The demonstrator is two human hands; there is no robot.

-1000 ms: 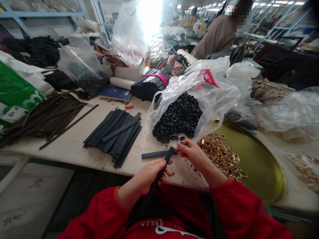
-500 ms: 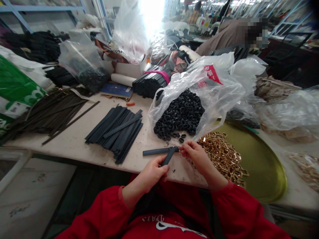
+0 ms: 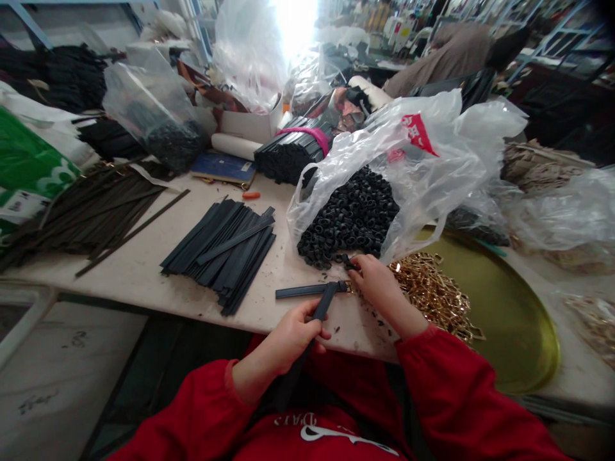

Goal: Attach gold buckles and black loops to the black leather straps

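My left hand is closed around a long black strap that runs from my lap up to the table edge. At the strap's far end my right hand pinches something small at the foot of a pile of black loops, which spills from a clear plastic bag. A second black strip lies flat on the table beside the strap's tip. Gold metal buckles are heaped just right of my right hand on a round brass-coloured tray.
A stack of dark strips lies left of centre, with brown strips further left. A bundle tied with a pink band, a blue book, bags and a white box crowd the back. A person in brown works beyond.
My right hand has moved from the strap's tip forward to the edge of the black loop pile. The left hand keeps its hold on the strap. The view has tilted slightly.
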